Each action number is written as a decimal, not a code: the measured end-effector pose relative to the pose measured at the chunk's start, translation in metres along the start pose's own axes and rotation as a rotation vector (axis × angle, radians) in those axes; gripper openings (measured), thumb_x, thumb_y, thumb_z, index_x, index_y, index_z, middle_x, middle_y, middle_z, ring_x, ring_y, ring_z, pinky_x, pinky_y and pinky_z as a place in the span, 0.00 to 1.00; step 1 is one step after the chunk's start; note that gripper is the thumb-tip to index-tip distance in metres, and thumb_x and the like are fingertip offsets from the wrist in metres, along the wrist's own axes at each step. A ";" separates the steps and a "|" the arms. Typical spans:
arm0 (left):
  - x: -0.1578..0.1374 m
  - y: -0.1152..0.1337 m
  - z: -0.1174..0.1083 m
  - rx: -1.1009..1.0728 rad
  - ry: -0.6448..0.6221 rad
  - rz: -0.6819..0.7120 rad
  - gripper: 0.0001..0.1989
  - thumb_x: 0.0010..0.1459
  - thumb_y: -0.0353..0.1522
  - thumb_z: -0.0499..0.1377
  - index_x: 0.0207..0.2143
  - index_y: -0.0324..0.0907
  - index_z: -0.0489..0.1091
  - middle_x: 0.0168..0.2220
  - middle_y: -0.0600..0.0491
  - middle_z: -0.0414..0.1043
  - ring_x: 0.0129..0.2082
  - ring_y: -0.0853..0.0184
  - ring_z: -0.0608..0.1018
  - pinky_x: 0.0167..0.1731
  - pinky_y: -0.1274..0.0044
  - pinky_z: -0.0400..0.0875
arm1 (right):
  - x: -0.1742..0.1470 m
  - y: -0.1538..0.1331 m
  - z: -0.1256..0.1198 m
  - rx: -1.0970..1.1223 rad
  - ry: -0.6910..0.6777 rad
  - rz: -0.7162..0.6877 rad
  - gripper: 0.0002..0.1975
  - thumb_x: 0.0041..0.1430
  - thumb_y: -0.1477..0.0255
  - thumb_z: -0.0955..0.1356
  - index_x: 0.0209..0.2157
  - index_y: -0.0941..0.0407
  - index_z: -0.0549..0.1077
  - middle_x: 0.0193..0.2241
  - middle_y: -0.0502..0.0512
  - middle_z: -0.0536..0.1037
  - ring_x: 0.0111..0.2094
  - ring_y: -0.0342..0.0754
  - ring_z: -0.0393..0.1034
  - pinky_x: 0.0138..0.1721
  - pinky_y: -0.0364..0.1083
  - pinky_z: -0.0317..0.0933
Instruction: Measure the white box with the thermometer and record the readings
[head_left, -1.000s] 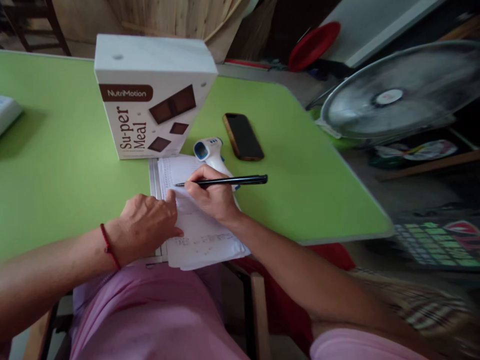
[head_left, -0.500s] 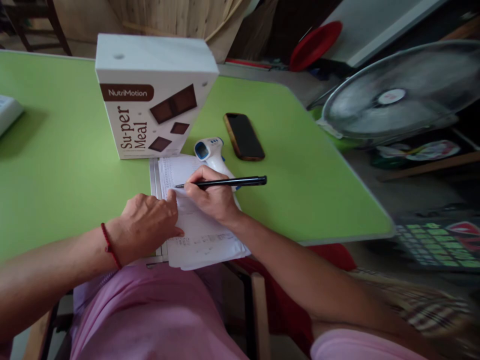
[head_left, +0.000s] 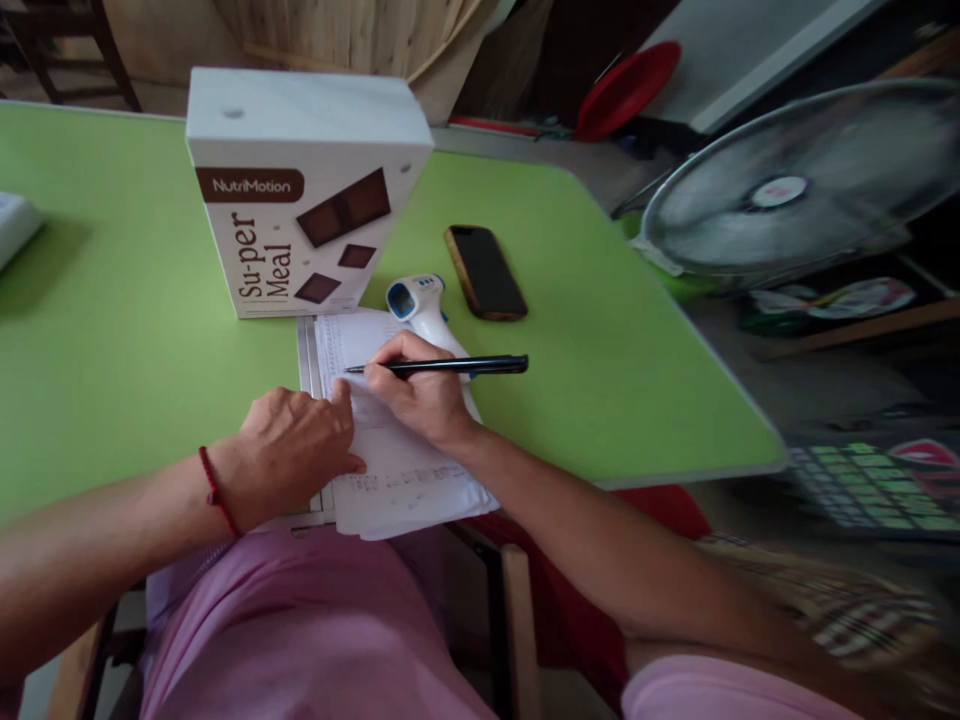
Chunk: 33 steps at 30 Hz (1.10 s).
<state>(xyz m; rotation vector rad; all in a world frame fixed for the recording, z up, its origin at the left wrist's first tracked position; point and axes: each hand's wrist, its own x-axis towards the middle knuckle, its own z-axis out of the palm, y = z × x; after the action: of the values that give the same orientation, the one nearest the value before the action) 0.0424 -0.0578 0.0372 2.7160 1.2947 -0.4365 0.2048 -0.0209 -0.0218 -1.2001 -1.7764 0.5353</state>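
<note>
A person in a pink shirt (head_left: 322, 620) sits at a green counter (head_left: 600, 390), seen from above through a head-worn camera. The right hand (head_left: 424, 395) has its fingers clamped on a black pen (head_left: 480, 365), which slants nearly level across the view, its tip pointing left at the upper part of a stack of papers (head_left: 394, 505). Whether the tip touches the page is too small to tell. The papers lie at the near edge of the counter, directly in front of the person, with rows of small marks too fine to read and a silvery strip (head_left: 309, 370) along their left side.

The left hand (head_left: 296, 445), with a red cord bracelet (head_left: 214, 490) at the wrist, rests on the papers' left side. Its thumb and forefinger are apart, the forefinger just below the pen tip, the other fingers curled.

Just beyond the papers stands an upright white box (head_left: 307, 250) labelled "NutriMotion Su-per Meal". To its right is a white and blue handheld device (head_left: 426, 308) with a small screen, partly hidden by the right hand. A dark-screened phone (head_left: 487, 272) lies near it, and a large fan (head_left: 795, 190) stands beyond the counter's right edge
</note>
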 end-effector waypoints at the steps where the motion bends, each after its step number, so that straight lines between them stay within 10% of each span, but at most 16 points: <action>1: 0.000 0.000 0.000 0.004 0.000 -0.001 0.36 0.59 0.46 0.56 0.57 0.24 0.58 0.23 0.43 0.74 0.27 0.51 0.79 0.23 0.72 0.67 | 0.000 0.000 0.000 0.001 -0.001 0.000 0.05 0.49 0.72 0.65 0.21 0.54 0.65 0.17 0.45 0.68 0.20 0.39 0.59 0.22 0.41 0.56; 19: 0.000 0.000 -0.001 -0.034 0.002 0.008 0.31 0.60 0.45 0.55 0.54 0.26 0.60 0.25 0.42 0.75 0.29 0.51 0.80 0.24 0.72 0.67 | 0.002 -0.004 -0.004 -0.050 0.041 -0.010 0.06 0.51 0.71 0.65 0.22 0.54 0.65 0.18 0.45 0.68 0.20 0.40 0.60 0.22 0.42 0.57; 27: 0.000 -0.003 -0.009 -0.103 0.047 0.041 0.22 0.60 0.42 0.55 0.46 0.31 0.67 0.24 0.43 0.74 0.28 0.53 0.78 0.23 0.71 0.66 | 0.009 -0.005 -0.025 -0.584 -0.127 -0.374 0.13 0.61 0.77 0.59 0.40 0.57 0.73 0.34 0.59 0.75 0.38 0.50 0.70 0.37 0.49 0.65; 30: -0.001 -0.020 -0.017 -0.237 0.362 0.004 0.16 0.64 0.42 0.47 0.39 0.40 0.67 0.25 0.49 0.71 0.25 0.61 0.75 0.23 0.71 0.65 | 0.012 0.001 -0.021 -0.808 -0.205 -0.352 0.18 0.62 0.79 0.56 0.47 0.60 0.72 0.36 0.62 0.74 0.38 0.52 0.69 0.33 0.49 0.64; 33: -0.001 -0.051 -0.023 -0.297 1.062 -0.130 0.14 0.62 0.45 0.47 0.36 0.44 0.60 0.34 0.52 0.66 0.35 0.65 0.73 0.36 0.69 0.68 | 0.014 0.005 -0.015 -0.921 -0.241 -0.315 0.19 0.62 0.81 0.55 0.49 0.61 0.71 0.38 0.64 0.75 0.38 0.53 0.68 0.30 0.48 0.62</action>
<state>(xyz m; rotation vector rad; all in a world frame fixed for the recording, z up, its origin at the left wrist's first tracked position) 0.0076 -0.0218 0.0607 2.5948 1.5040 1.2528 0.2185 -0.0082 -0.0124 -1.4250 -2.4721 -0.4048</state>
